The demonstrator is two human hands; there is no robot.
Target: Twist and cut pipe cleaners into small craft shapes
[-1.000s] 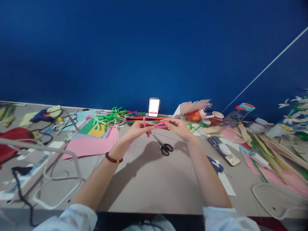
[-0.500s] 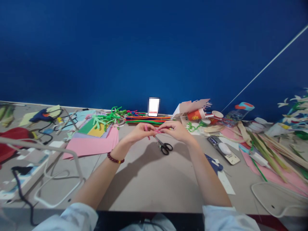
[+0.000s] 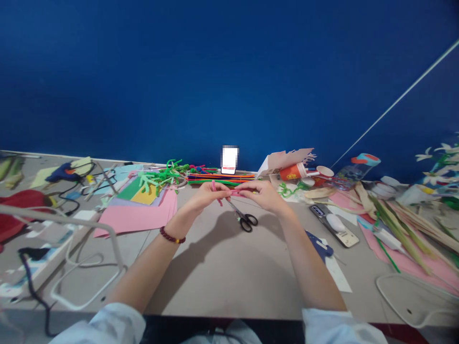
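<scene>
Between my two hands runs a pink pipe cleaner (image 3: pixel 235 193), held above the table near its back. My left hand (image 3: pixel 208 195) pinches it, and a bent pink end sticks up and down past the fingers. From the other side my right hand (image 3: pixel 261 195) pinches it with thumb and forefinger. Just below lie scissors (image 3: pixel 247 222) with black handles, their blades pointing up toward my hands. Behind my hands a bundle of coloured pipe cleaners (image 3: pixel 201 178) lies along the wall. How the pink piece is bent inside my fingers is hidden.
A phone (image 3: pixel 229 160) leans upright at the wall. Pink paper sheets (image 3: pixel 136 220) and green pipe-cleaner shapes (image 3: pixel 150 180) lie left, beside a white power strip (image 3: pixel 39 258) with cables. To the right are an orange paper cup (image 3: pixel 292 172), another phone (image 3: pixel 335 227) and dried leaf strips (image 3: pixel 401 229).
My hands have drawn slightly apart, so more of the pink pipe cleaner shows between them. The bent end at my left hand now stands higher. The scissors stay put.
</scene>
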